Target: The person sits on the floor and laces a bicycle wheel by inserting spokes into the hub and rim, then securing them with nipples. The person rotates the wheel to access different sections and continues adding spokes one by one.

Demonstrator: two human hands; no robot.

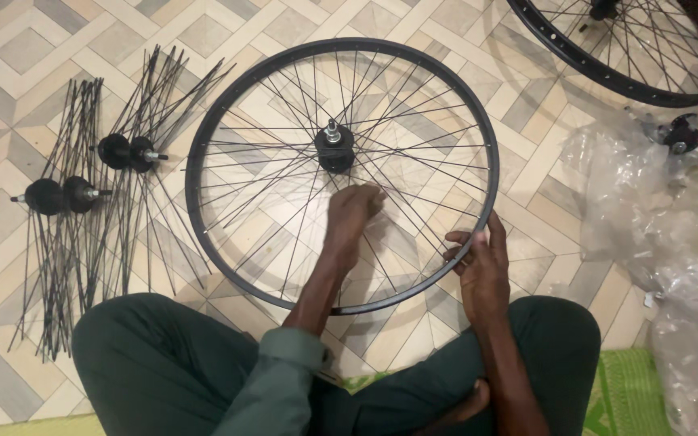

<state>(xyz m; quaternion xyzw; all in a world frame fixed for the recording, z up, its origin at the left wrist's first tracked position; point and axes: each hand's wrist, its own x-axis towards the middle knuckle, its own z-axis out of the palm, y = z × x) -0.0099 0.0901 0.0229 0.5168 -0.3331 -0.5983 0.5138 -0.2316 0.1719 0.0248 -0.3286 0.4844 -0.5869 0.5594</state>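
- A black bicycle wheel lies flat on the tiled floor, just in front of the seated person's crossed legs.
- The left hand reaches in over the near rim and rests among the thin spokes, fingers bent down on them just below the hub; whether it pinches one spoke I cannot tell.
- The right hand grips the rim at its near right edge, thumb over the top, fingers curled under.
- The hub is a round black drum with a short silver axle standing up out of it, at the middle of the wheel.
- To the left, well apart from the wheel, two more hubs lie on their sides with long loose spokes fanning out from them towards and away from the person.
- At the far right, a second wheel is partly cut off by the edge of the view.
- Crumpled clear plastic bags are heaped at the right, with another small black hub lying on top of them at the far end.
- A green woven mat shows under the person's right knee.
- The floor has a pattern of beige and grey tiles, smooth and slightly glossy.
- The trousers are dark green, the left sleeve a paler grey-green.
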